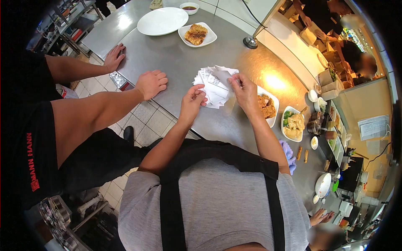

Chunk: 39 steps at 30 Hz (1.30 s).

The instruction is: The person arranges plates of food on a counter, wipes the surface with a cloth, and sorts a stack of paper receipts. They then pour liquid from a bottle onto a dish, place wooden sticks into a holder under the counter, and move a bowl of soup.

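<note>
Several white paper receipts (214,90) with printed text are fanned out between my hands, over the steel counter. My left hand (193,101) pinches their lower left edge between thumb and fingers. At the upper right edge, my right hand (244,91) pinches the receipts too, its fingers bent. Just past my right wrist, a white dish of fried pieces (266,106) is partly hidden by the arm. To its right stands a white bowl of pale-sauced food with greens (293,124).
A co-worker's hands (151,85) rest on the counter (176,58) at left. Farther back are a large white plate (162,21), a dish of fried food (196,34), a sauce bowl (189,8) and a call bell (250,42). A purple cloth (288,155) lies by my right arm.
</note>
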Each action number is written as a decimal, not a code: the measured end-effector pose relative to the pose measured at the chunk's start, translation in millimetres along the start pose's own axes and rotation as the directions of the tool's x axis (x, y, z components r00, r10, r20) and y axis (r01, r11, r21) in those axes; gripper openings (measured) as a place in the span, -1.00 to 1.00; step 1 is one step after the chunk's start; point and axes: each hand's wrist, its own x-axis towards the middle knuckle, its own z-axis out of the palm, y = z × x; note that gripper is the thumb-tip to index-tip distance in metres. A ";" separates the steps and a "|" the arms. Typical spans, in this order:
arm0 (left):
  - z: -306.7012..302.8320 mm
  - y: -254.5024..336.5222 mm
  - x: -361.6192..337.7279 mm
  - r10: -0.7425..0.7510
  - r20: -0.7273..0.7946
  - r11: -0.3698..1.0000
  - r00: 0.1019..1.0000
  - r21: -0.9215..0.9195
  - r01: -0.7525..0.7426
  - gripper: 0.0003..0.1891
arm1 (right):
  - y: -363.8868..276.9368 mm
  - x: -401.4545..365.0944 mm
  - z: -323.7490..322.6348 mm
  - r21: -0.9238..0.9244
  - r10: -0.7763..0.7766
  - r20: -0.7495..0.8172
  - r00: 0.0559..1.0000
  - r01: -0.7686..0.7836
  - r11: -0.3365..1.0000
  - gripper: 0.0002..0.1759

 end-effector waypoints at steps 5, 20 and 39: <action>4.6 6.0 -0.1 0.000 0.008 0.999 1.000 0.054 0.000 -0.66 | 5.3 0.3 -1.7 0.080 0.064 -0.037 0.997 -0.061 0.995 -0.80; 4.4 8.1 -0.5 0.013 0.023 1.000 1.000 0.017 -0.013 -0.75 | 10.1 -4.0 1.7 0.210 0.049 -0.098 0.994 -0.028 0.977 -0.79; 6.4 15.1 -7.2 -0.118 0.204 0.992 0.972 -0.009 0.122 -0.63 | 2.5 -4.2 -1.2 -0.208 -0.173 0.035 0.984 0.177 0.962 -0.72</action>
